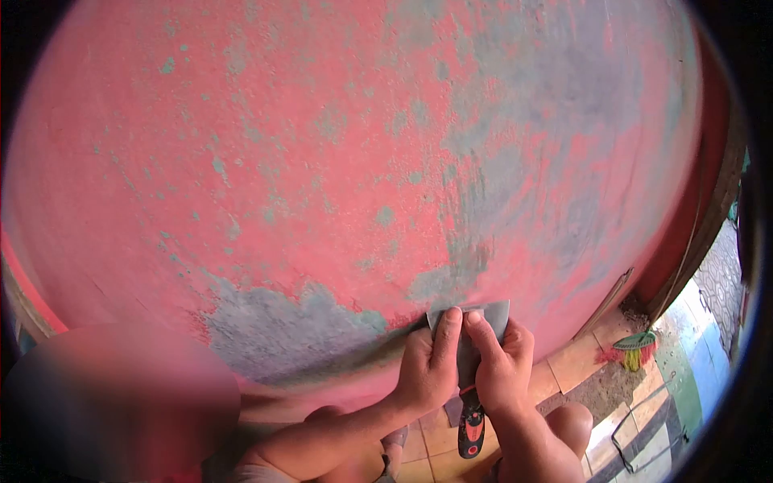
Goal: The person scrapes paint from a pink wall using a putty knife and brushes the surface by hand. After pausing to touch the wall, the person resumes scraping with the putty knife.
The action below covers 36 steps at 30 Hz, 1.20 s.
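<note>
Both my hands grip one scraper (472, 386) with a wide metal blade and a black and red handle that hangs downward. My left hand (431, 362) is closed on the blade's left side, its thumb on the metal. Closed on the right side is my right hand (503, 362), its thumb also on the blade. The blade's upper edge is at the lower part of a large red wall (322, 185). Grey and green patches show through the red paint, with a large grey patch left of the blade.
A broom head (634, 349) with red and yellow bristles lies on the tiled floor (564, 366) at the right, near dirt. A thin dark cable (624, 455) runs there. My knees are below the wall. Something blurred and dark red fills the lower left.
</note>
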Each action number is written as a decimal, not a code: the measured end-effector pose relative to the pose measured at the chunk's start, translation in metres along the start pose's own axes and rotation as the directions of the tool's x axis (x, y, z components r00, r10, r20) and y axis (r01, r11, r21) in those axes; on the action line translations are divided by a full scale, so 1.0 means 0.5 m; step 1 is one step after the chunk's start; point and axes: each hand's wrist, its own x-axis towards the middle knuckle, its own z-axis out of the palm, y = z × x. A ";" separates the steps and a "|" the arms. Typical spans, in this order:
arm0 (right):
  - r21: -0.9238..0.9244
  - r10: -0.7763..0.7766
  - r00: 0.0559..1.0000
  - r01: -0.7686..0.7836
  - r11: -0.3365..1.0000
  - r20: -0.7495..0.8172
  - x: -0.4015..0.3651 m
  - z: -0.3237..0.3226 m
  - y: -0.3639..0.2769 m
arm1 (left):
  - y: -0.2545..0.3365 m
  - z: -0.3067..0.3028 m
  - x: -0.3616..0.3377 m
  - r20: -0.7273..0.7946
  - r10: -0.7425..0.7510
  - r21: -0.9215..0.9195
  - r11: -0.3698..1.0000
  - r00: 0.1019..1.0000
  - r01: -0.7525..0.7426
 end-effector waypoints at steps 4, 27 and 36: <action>0.020 0.004 1.000 -0.004 1.000 -0.026 -0.009 0.004 -0.008 | 0.031 0.014 -0.009 -0.025 -0.073 -0.095 0.993 0.997 0.070; -0.034 0.002 1.000 -0.002 0.999 -0.022 -0.013 0.014 0.037 | -0.024 -0.012 -0.015 -0.072 0.020 0.014 1.000 0.997 -0.019; -0.004 -0.015 1.000 0.015 1.000 -0.007 -0.010 0.010 0.029 | -0.013 -0.005 -0.012 -0.106 0.062 0.051 0.997 0.992 -0.057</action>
